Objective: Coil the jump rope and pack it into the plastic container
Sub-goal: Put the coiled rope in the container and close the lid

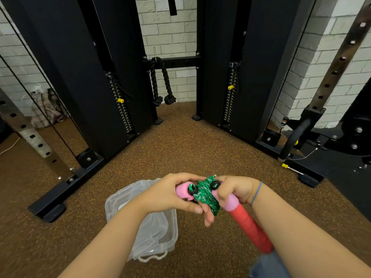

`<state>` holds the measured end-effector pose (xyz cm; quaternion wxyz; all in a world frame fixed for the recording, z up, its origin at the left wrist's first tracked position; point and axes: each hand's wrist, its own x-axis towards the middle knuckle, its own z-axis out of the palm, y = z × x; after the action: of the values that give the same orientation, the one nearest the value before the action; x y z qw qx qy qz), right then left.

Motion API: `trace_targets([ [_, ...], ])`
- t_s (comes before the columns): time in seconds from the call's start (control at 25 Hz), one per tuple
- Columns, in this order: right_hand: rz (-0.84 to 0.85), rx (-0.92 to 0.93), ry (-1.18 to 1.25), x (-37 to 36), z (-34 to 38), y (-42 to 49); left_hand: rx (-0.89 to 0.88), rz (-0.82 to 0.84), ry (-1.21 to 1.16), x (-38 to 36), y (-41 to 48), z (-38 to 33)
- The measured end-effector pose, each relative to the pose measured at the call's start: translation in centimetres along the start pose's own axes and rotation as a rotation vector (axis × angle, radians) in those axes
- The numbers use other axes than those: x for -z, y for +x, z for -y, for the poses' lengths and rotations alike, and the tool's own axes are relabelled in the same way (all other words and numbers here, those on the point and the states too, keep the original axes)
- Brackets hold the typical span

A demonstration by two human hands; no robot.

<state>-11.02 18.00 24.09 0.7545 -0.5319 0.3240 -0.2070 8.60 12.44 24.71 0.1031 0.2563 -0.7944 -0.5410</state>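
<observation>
Partly hidden beneath the person's left forearm, a clear plastic container sits on the speckled brown gym floor, its near-right walls and a wavy latch in view while its left rear corner alone shows past the wrist; whether the lid is on cannot be told through the glare. Above and just right of it, both hands hold a jump rope whose green-and-black cord is bunched in a tight coil between two pink-ended handles. The left hand curls its fingers around one handle, of which only the pink tip and black end cap show; the rest is covered by the palm, so its full length cannot be made out. The right hand grips the second handle, fingers closed over its pink top beside the coil. That handle's long axis runs diagonally, from the coil down and to the right toward the wearer, its red grip ending at a patch of blue fabric cut off by the bottom edge. A thin blue band circles the right wrist. Behind, a black cable machine stands against a white brick wall, a knotted black rope attachment hanging from its crossbar.
</observation>
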Motion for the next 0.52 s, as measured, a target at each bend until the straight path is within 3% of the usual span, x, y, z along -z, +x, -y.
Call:
trace_targets([
  [0.2,0.004,0.09,0.121,0.5,-1.2,0.8,-0.006,0.055,-0.138,0.2,-0.4,-0.4],
  [0.4,0.104,0.15,0.17,-0.3,-0.7,1.4,-0.036,0.376,-0.356,0.2,-1.0,-0.9],
  [0.52,0.155,0.191,0.218,-0.5,-0.3,1.4,-0.068,0.397,-0.373,0.1,-0.9,-0.9],
])
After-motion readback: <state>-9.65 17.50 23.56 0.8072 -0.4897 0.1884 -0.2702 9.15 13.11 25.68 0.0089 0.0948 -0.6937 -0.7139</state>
